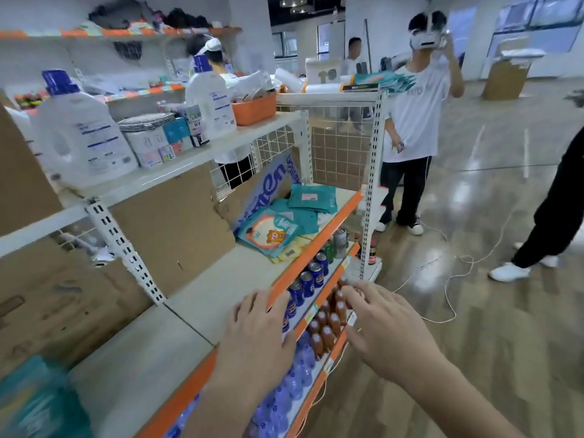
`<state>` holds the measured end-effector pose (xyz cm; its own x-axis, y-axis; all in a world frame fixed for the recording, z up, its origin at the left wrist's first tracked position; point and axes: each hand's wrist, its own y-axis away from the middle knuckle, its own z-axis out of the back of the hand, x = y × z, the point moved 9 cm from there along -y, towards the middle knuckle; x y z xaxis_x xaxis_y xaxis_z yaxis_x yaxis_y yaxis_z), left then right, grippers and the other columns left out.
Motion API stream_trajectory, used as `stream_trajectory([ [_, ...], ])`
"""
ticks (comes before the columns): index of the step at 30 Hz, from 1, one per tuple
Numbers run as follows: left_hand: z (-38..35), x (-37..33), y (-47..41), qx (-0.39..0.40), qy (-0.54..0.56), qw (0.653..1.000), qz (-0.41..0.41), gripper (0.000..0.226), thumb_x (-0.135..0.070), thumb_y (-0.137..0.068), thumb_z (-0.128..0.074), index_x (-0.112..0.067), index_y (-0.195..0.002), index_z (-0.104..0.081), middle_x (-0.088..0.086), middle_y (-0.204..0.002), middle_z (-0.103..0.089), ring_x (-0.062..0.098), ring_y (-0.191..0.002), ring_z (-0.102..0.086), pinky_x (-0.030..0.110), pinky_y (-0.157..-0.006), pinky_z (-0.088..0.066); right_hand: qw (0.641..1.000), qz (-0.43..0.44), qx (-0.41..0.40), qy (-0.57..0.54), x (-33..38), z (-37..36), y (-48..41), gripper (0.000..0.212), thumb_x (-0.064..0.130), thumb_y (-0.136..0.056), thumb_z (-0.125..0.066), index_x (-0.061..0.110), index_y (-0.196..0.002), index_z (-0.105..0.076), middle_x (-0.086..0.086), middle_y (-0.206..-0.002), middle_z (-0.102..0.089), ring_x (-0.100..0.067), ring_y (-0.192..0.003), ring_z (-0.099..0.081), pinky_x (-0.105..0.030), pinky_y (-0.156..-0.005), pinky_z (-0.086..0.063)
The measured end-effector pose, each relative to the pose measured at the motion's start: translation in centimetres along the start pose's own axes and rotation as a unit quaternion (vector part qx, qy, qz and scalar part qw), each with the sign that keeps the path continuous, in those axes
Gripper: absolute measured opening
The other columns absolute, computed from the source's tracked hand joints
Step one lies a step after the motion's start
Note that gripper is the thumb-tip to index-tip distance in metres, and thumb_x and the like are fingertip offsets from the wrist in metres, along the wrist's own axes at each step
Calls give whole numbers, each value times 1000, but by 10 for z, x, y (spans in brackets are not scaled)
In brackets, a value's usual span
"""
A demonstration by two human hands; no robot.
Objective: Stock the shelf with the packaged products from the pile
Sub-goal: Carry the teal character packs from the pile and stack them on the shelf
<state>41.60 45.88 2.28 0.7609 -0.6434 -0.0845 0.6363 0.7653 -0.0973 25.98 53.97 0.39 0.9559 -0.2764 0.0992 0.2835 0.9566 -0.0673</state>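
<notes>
While the left hand (256, 333) and right hand (388, 328) hover empty, packets (282, 224) lie shelved.

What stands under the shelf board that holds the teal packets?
A row of blue cans at the front edge; brown bottles one level lower. The board hides everything behind them.

Glossy brown floor (474, 343) shows bright reflections; white wall (252, 33) behind; large windows (537, 23) far right.
</notes>
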Motion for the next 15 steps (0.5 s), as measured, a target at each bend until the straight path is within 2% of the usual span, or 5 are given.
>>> stream_trajectory([
  [4, -22, 16, -62, 10, 17, 1000, 7, 56, -46, -99, -46, -38, -151, -27, -11, -152, -32, 16, -143, -29, 35, -117, -25, 1000, -4, 11, 8, -8, -16, -63, 58, 43, -92, -57, 24, -147, -47, -4, -149, -50, -23, -137, -49, -38, -113, -40],
  [8, -49, 44, -142, 14, 47, 999, 16, 55, -44, -99, -48, -37, -150, -30, -9, -154, -32, 18, -144, -27, 36, -119, -22, 999, 8, 31, 14, -23, -33, -142, 59, 44, -101, -44, 25, -155, -28, -3, -160, -33, -22, -146, -34, -37, -121, -29],
  [11, -62, 69, -204, 23, 61, 998, 20, 59, -44, -100, -48, -36, -154, -25, -7, -159, -29, 20, -147, -24, 39, -122, -20, 999, 6, 43, 16, -35, -35, -200, 61, 43, -103, -41, 25, -158, -23, -2, -164, -25, -20, -150, -27, -36, -122, -25],
  [15, -68, 94, -275, 17, 77, 997, 22, 58, -44, -100, -48, -36, -154, -26, -6, -156, -30, 20, -147, -23, 40, -121, -23, 1000, -4, 28, 14, -50, -36, -274, 55, 43, -103, -38, 27, -155, -30, 1, -160, -34, -16, -147, -33, -32, -118, -28],
])
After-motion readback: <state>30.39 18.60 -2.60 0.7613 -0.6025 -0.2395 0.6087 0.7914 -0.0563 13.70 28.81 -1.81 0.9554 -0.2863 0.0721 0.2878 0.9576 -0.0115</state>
